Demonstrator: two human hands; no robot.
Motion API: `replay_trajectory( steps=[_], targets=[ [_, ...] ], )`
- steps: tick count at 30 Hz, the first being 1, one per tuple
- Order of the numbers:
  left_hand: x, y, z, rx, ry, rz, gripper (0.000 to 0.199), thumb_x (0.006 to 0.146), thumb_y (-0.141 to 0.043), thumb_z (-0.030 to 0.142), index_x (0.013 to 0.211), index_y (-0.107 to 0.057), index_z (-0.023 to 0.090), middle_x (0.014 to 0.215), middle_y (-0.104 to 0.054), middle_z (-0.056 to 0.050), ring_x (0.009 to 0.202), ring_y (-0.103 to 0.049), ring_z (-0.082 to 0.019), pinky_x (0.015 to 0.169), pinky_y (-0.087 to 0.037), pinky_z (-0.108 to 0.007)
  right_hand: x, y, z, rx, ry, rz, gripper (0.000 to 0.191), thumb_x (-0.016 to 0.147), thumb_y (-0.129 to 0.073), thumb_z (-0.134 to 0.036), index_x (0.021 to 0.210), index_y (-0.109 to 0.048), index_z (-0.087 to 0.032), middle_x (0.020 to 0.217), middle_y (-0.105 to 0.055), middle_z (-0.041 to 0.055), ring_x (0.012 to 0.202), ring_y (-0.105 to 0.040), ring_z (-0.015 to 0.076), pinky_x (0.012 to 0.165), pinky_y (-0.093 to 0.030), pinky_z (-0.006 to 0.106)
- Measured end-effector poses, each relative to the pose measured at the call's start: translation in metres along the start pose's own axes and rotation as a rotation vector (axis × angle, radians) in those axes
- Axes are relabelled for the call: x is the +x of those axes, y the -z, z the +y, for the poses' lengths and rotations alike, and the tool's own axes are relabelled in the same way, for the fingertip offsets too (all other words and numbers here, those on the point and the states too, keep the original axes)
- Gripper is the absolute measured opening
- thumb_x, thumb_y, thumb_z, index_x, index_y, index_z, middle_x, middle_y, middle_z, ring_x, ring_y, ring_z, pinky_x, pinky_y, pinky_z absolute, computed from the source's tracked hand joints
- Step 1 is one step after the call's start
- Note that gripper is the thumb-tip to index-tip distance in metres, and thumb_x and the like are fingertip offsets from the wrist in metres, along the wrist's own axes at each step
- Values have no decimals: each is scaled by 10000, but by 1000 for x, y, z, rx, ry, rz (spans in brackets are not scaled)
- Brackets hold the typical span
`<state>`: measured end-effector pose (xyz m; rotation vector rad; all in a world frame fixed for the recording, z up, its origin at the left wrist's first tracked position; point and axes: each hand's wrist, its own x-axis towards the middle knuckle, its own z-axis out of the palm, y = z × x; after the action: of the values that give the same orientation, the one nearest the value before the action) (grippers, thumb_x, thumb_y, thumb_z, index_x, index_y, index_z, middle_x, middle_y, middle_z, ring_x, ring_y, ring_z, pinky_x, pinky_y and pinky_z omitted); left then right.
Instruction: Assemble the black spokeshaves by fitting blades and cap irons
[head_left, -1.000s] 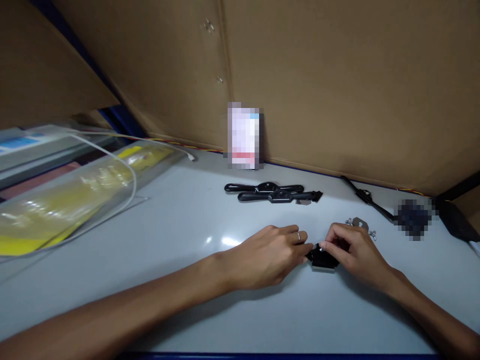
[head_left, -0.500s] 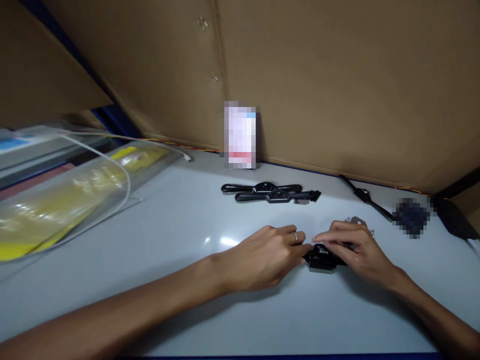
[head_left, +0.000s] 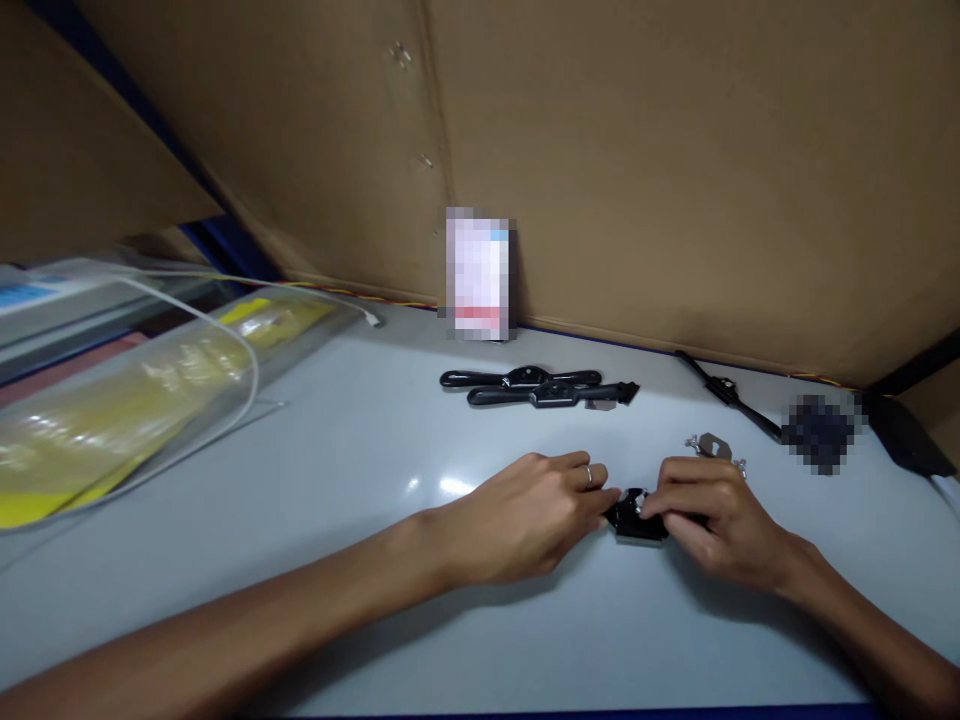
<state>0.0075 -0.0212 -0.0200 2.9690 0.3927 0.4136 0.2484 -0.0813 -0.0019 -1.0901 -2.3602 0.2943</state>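
Presently, taking the handled tool as the clock's centre: black tools with long handles, four. One, the black tool point(head_left: 628, 525), is lying on the grey table point(head_left: 375, 640) between the hands, its pale metal edge facing six o'clock. Two, the rear tool point(head_left: 529, 376) and the front tool point(head_left: 553, 397), are lying close together toward eleven. One, the slanted tool point(head_left: 724, 391), is resting toward one. Metal plate point(head_left: 714, 446), one, is lying between one and two; small fasteners point(head_left: 741, 467), two, are flanking it. Small metal piece point(head_left: 601, 406), one, is showing beside the front tool. Upright panel point(head_left: 480, 275), blurred, one, is standing toward eleven; dark object point(head_left: 821, 432), blurred, one, is sitting toward two. Plastic bag point(head_left: 172, 390), yellow inside, one, is lying between nine and ten, a white cable point(head_left: 256, 362) crossing it. Left hand point(head_left: 536, 510), one ring, is reaching in from eight, palm down, its fingers closing on the black tool's nine-o'clock end. Right hand point(head_left: 724, 520) is reaching in from four, fingers bending, their tips touching a silvery part point(head_left: 640, 501) atop the tool; whether they are pinching it, one cannot tell.
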Motion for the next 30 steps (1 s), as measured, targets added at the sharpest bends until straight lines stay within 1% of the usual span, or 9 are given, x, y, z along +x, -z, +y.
replay_trajectory(
  steps=[4,7,9,14,17,19,23,27,30],
  targets=[
    [0,1,0,9,8,-18,175,1023,-502,193,1079,-663,157,869,-636,-38,795,-599,-197,606,-463,-316,0,0,0,-89,-19,6,355,904,-452,-67,940,-785,-185,703,-614,16,599,-547,130,564,-383,262],
    [0,1,0,6,-3,-4,178,1018,-510,189,1114,-656,155,872,-639,-36,799,-602,-199,596,-455,-314,1,1,0,-183,-1,24,340,893,-445,-70,825,-766,-161,673,-606,25,581,-527,136,559,-361,280],
    [0,1,0,-1,-2,-5,168,1012,-519,179,1110,-653,157,879,-642,-34,802,-600,-198,600,-451,-311,1,1,0,-151,24,1,340,890,-448,-75,791,-761,-163,642,-585,15,556,-510,127,544,-351,273],
    [0,1,0,6,3,-12,161,1023,-502,189,1069,-654,160,870,-637,-39,806,-597,-198,606,-455,-312,1,-2,0,-143,37,9,351,918,-443,-76,957,-782,-159,657,-603,15,569,-532,128,550,-371,260],
    [0,1,0,8,-6,5,182,1027,-499,195,1116,-652,153,869,-637,-40,808,-601,-199,597,-454,-315,1,-1,1,-210,42,38,329,895,-444,-68,802,-751,-145,637,-608,24,553,-513,133,543,-356,280],
    [0,1,0,11,-6,-3,181,1023,-503,189,1116,-654,155,868,-635,-37,807,-600,-202,598,-456,-323,1,-1,0,-176,45,11,323,885,-451,-71,773,-741,-159,619,-600,15,539,-502,129,534,-352,279],
    [0,1,0,11,3,-20,162,1015,-516,189,1082,-660,158,878,-638,-37,803,-599,-206,602,-460,-328,0,-2,-1,-133,29,-13,347,903,-447,-87,935,-775,-196,644,-621,6,553,-529,132,540,-369,271],
    [0,0,0,15,-4,-11,169,1012,-519,186,1105,-657,157,878,-641,-39,809,-603,-205,596,-454,-319,-1,-2,-1,-179,3,29,322,882,-449,-76,802,-745,-176,633,-640,18,540,-538,137,538,-370,285],
    [0,0,0,3,-1,-8,165,1015,-520,196,1099,-658,159,867,-637,-37,796,-600,-201,598,-458,-318,0,-2,-2,-6,-19,22,307,865,-460,-69,835,-738,-195,666,-683,1,546,-570,123,551,-405,262]
  ],
)
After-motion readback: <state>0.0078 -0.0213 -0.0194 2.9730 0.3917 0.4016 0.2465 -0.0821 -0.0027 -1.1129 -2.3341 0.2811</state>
